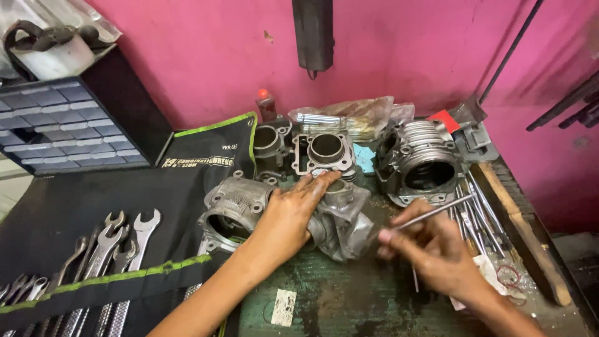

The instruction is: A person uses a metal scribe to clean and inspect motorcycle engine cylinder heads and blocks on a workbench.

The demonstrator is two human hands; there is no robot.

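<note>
My right hand (437, 253) is nearest to me, low over the worn green desk (349, 293). Its fingers are closed in a pinch on a thin metal rod (430, 215). The rod's long axis runs from my fingertips up and away to the right, and its far end reaches toward a bundle of similar rods (477, 215) lying on the desk.

The landmark is the grey engine part (343, 221) at the middle of the desk. It lies just to the left of my right hand, close to the rod's near end but not touching it, as far as I can tell. My left hand (290, 218) rests on top of this part with the fingers spread flat and pointing away from me, pressing down on it rather than wrapped around it. Of the two hands, the left is the one in contact.

Left of the engine part, touching or almost touching it, sits a second cylinder casting (234, 209). Further left lies a black tool roll (93, 212) with wrenches (118, 243) in it.

Behind the engine part stand two more cylinder blocks (309, 153). Behind it to the right lies a finned cylinder (421, 162), its open bore facing me.
</note>
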